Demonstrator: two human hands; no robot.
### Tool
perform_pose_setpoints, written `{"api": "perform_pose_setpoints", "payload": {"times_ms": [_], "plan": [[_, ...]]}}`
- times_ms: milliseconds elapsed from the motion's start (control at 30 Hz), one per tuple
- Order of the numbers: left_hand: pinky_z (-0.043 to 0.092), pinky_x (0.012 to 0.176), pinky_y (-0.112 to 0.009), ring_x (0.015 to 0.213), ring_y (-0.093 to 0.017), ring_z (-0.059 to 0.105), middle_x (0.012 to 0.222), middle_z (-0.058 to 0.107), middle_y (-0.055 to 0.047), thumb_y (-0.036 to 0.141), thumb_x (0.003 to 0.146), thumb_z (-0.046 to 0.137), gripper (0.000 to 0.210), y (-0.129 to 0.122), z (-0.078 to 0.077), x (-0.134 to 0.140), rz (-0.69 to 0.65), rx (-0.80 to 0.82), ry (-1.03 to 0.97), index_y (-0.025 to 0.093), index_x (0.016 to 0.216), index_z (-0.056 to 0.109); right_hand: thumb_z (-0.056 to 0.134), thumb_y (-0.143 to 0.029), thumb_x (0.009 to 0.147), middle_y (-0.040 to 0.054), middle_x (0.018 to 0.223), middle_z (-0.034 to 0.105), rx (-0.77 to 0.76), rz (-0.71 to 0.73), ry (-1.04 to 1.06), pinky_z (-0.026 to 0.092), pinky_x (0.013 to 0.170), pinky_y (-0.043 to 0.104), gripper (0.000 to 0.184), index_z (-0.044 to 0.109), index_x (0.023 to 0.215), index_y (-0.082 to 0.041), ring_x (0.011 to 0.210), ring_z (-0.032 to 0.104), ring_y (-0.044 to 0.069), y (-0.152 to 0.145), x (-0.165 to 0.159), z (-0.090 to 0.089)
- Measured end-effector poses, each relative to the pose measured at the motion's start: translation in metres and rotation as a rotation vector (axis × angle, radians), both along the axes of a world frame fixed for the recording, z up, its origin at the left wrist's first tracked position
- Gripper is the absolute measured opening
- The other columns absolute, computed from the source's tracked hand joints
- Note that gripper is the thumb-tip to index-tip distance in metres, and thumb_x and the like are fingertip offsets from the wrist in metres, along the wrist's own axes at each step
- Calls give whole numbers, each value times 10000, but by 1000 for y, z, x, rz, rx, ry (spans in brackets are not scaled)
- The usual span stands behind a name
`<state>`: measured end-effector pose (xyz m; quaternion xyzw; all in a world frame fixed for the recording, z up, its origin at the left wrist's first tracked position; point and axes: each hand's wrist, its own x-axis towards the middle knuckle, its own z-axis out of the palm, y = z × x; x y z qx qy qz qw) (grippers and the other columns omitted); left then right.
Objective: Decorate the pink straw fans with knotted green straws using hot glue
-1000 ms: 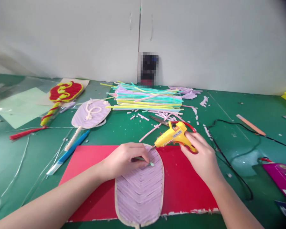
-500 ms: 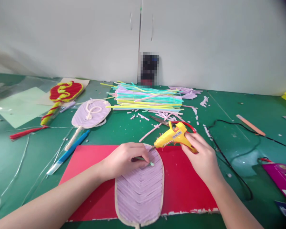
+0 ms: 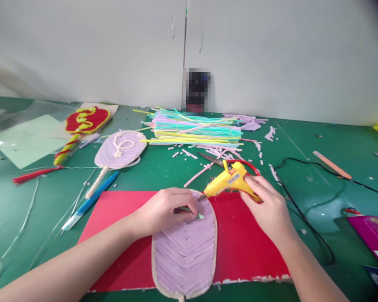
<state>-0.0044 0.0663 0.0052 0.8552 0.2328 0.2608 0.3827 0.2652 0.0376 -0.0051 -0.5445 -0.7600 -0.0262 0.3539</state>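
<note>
Hardly changed from half a second ago; gripping a yellow glue gun in the right hand, with its nozzle over the lilac fan on a red board; pinching a green strip in the left hand, also above the fan; beyond, partly behind the gun, scissors; farther, coloured stems; on a green surface, before pale panels.

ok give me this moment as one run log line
left hand: pinching pale green piece | right hand: holding yellow glue gun, nozzle near lilac panel | lilac panel: over near edge of red sheet
</note>
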Motion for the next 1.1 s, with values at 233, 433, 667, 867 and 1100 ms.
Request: {"api": "perform_pose_setpoints", "payload": {"times_ms": [233,433,667,867,1100], "plan": [[441,733,-213,796,-108,591,816,647,-28,216,841,552,93,0,-3,0,1,-2,-10,165,799,618,526,-148,808,79,950,634,9,-17,-16,516,727,262,304,598,1101,-191,822,629,178,0,2,2],[439,734,-206,802,-105,591,822,647,-25,193,834,555,75,0,-2,0,-2,-6,-13,165,793,611,544,-125,802,79,929,627,31,-36,-26,506,713,246,297,594,1091,-171,820,620,172,0,-1,4],[437,734,-204,801,-104,591,823,645,-25,197,838,552,81,0,-1,0,-3,-14,-6,165,788,608,560,-167,797,66,931,613,28,-44,-21,504,733,278,319,567,1115,-198,826,607,179,0,-6,4],[438,720,-197,778,-98,590,800,643,-23,199,837,552,81,0,-2,0,-1,-2,-16,164,789,607,602,-279,766,85,936,590,-8,-81,-60,503,746,360,414,505,1158,-187,862,584,228,3,-4,1],[445,744,-208,807,-106,598,828,653,-31,198,840,545,90,0,-1,0,-7,-11,-2,166,792,613,562,-212,798,78,934,593,-30,-55,-22,500,763,321,325,547,1122,-193,868,592,208,1,-6,4]]}}
